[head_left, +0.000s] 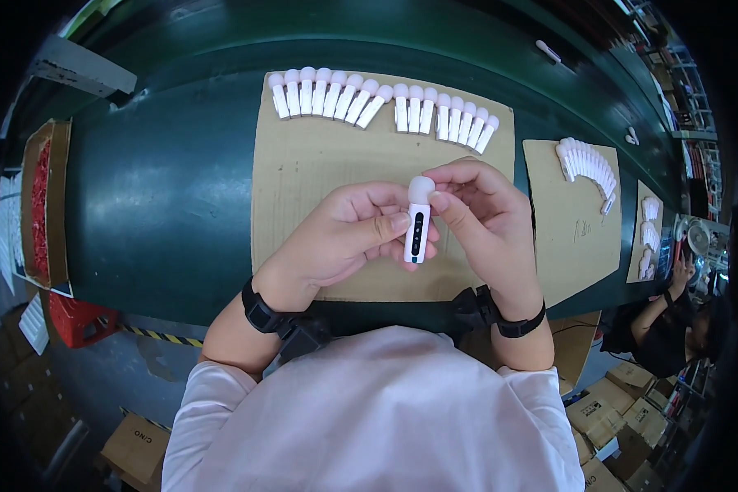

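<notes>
White shirt point(377, 410) fills the near edge. Just beyond, round-headed device point(417, 232) sits between left hand point(348, 234), gripping its body, and right hand point(490, 213), pinching its head. Held over cardboard sheet point(328, 160) on green worktop point(164, 189); similar units point(323, 95) along sheet's far edge.

Devices point(402, 113) on cardboard point(303, 168), box point(60, 205) left

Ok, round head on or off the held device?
On: the round head sits atop the white body; whether it's fully seated, cannot tell.
</notes>
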Action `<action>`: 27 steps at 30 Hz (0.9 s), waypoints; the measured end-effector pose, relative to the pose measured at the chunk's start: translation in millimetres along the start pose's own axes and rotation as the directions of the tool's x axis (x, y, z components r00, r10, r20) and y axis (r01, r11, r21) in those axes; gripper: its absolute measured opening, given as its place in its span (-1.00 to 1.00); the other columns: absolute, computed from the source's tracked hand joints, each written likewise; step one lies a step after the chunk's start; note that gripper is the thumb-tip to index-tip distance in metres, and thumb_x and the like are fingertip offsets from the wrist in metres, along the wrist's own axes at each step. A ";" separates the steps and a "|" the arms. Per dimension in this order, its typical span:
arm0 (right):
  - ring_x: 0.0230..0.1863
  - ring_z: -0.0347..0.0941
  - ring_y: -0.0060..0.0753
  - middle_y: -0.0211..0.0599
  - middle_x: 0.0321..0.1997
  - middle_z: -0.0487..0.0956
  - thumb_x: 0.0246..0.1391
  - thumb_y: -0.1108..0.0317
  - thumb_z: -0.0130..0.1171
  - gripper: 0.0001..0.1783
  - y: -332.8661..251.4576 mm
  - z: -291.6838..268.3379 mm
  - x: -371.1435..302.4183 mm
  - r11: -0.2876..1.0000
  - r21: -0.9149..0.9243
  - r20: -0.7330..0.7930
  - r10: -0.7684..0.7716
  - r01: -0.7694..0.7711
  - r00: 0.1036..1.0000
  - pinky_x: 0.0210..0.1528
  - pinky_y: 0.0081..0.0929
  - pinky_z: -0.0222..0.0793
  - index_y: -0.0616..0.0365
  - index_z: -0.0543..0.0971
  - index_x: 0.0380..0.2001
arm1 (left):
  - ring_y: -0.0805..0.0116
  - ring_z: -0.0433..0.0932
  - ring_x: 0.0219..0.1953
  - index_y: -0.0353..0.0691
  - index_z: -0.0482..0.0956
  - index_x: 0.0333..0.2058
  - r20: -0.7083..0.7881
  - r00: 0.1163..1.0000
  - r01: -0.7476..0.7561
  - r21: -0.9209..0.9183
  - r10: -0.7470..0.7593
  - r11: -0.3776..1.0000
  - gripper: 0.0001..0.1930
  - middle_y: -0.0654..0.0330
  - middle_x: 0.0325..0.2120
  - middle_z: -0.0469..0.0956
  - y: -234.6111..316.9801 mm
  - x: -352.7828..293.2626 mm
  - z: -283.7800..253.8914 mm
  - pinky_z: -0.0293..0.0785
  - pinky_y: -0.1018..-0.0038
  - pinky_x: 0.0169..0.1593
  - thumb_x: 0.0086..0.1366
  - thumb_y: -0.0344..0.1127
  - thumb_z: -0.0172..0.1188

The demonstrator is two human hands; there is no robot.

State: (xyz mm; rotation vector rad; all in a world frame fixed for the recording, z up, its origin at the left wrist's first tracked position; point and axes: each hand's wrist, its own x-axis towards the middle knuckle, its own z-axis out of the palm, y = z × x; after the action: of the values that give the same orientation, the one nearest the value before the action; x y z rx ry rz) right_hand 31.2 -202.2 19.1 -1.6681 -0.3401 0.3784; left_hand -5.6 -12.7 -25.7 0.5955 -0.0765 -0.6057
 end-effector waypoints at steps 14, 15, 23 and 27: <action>-0.21 0.45 -0.66 -0.38 -0.23 0.56 0.09 0.45 0.26 -0.74 34.4 -73.5 26.4 0.973 -0.231 -0.129 -0.002 -0.028 0.992 -0.11 -0.69 0.38 0.28 0.51 -0.15 | 0.55 0.47 -0.24 -0.33 0.47 -0.07 -0.238 0.933 -0.029 0.698 0.270 0.716 -0.75 0.20 -0.23 0.53 -17.9 9.8 -2.8 0.41 0.65 -0.19 0.31 -0.39 0.15; -0.23 0.46 -0.68 -0.38 -0.25 0.57 0.10 0.42 0.26 -0.74 40.3 -86.6 32.5 0.953 -0.296 -0.185 0.002 -0.057 0.983 -0.13 -0.71 0.38 0.28 0.52 -0.16 | 0.55 0.47 -0.24 -0.33 0.47 -0.07 -0.231 0.935 -0.032 0.698 0.268 0.715 -0.75 0.20 -0.23 0.53 -19.0 10.3 -3.4 0.41 0.65 -0.19 0.31 -0.39 0.15; -0.37 0.47 -0.67 -0.42 -0.41 0.59 0.15 0.36 0.19 -0.78 65.6 -129.1 58.9 0.803 -0.496 -0.306 0.194 -0.330 0.932 -0.25 -0.71 0.39 0.31 0.56 -0.23 | 0.52 0.45 -0.21 -0.33 0.48 -0.07 -0.199 0.943 -0.028 0.748 0.265 0.663 -0.74 0.20 -0.23 0.52 -21.5 12.9 -8.1 0.39 0.61 -0.17 0.28 -0.39 0.18; -0.39 0.48 -0.65 -0.39 -0.42 0.59 0.15 0.35 0.19 -0.77 65.9 -129.2 66.7 0.755 -0.565 -0.306 0.183 -0.333 0.934 -0.28 -0.69 0.40 0.32 0.56 -0.24 | 0.51 0.45 -0.20 -0.32 0.48 -0.07 -0.203 0.943 -0.028 0.744 0.265 0.668 -0.74 0.20 -0.22 0.52 -20.9 13.1 -8.2 0.39 0.61 -0.17 0.28 -0.40 0.17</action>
State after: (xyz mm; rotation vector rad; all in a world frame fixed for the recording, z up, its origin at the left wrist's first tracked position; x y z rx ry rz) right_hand 147.8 -297.1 -34.6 -2.3943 -0.0399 0.2840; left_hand -3.6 -29.7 -45.3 1.4606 -0.0859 -0.2929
